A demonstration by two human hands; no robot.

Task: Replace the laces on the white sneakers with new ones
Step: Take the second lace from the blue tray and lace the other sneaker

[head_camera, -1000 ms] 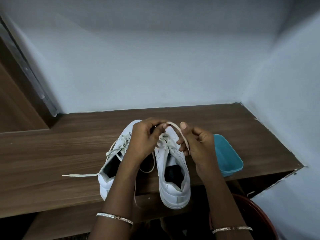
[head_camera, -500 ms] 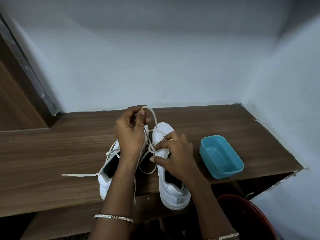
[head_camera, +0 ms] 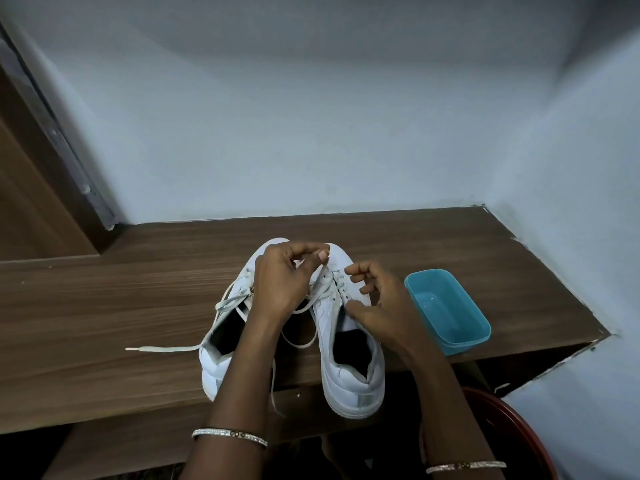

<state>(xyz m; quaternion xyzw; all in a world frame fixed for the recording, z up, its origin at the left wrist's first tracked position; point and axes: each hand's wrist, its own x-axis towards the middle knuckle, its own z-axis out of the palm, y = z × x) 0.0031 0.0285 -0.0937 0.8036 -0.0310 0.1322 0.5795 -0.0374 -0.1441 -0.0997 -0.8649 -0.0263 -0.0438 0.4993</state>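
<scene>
Left hand over the toes, grip pinching the lace off the right sneaker. Right hand on its tongue, fingers curled, grip impossible to call. Left sneaker just beside, both on the surface.

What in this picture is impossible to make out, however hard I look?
All in the head view:
1. Left sneaker: toe end behind the left hand and forearm.
2. Right hand: its own curled fingers hide whether it grips the lace that the left hand pinches.
3. Right sneaker: eyelets too small to count.
4. Red tub: cut off by the bottom edge, contents unseen.
</scene>
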